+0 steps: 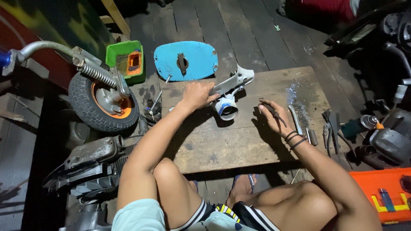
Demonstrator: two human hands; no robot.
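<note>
Head view | left hand (198,95) clamps white housing (231,92) on table (239,145) | right hand (270,116) pinches dark tool (274,112) | advice: press housing flat, steady.

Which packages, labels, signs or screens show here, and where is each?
No labels, signs or screens can be made out.
Green box: open square plastic tub with an orange insert, on the floor beside the wheel.
Orange case: open plastic tray with yellow fittings, lower right, on the floor.
</note>
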